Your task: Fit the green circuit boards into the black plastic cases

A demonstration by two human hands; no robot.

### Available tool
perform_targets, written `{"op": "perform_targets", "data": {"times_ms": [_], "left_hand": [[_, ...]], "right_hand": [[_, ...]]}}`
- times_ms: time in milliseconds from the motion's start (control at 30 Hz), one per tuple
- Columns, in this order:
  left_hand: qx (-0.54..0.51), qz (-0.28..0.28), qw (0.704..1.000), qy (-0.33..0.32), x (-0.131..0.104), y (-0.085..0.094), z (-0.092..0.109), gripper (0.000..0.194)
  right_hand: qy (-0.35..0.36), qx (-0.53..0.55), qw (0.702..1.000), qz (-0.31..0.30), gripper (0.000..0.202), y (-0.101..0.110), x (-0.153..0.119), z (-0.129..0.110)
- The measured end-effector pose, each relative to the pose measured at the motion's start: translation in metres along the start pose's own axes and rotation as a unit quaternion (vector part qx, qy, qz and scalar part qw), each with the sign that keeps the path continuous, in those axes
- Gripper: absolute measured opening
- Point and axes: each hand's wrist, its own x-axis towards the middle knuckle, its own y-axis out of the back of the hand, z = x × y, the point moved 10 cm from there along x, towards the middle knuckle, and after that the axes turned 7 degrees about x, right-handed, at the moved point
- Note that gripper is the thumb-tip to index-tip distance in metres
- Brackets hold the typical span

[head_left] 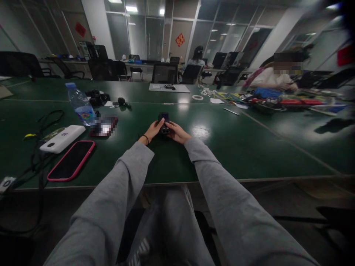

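Observation:
A small black device (164,129) with a dark top face is held between both hands over the green table (235,147), near the middle of the view. My left hand (153,130), with a dark band at the wrist, grips its left side, the thumb on the upper part. From the right, my right hand (178,132) wraps its fingers round the device's other side. Whether the device rests on the tabletop cannot be made out.
To the left are a red-edged phone (71,161), a white power bank (63,139), a second phone (103,126), a water bottle (83,107) and black cables (34,162). A person (274,77) sits at the far right behind piled colourful items (294,99).

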Motion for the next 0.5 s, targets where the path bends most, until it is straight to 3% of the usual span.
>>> {"op": "perform_targets", "data": {"times_ms": [133,267,500], "left_hand": [[0.026,-0.024,0.999,-0.019,0.0048,0.0017,-0.0005,0.064],[0.008,-0.083,0.996,-0.024,0.0026,0.001,-0.0005,0.061],[-0.011,-0.068,0.997,-0.033,-0.0004,0.0025,0.0053,0.061]], "right_hand": [[0.031,-0.019,0.999,0.041,0.048,0.0108,0.0083,-0.0037],[0.044,-0.023,0.998,0.041,0.055,0.0107,0.0077,-0.0049],[0.033,0.0,0.999,0.02,0.058,0.0096,0.0073,-0.0014]]}}
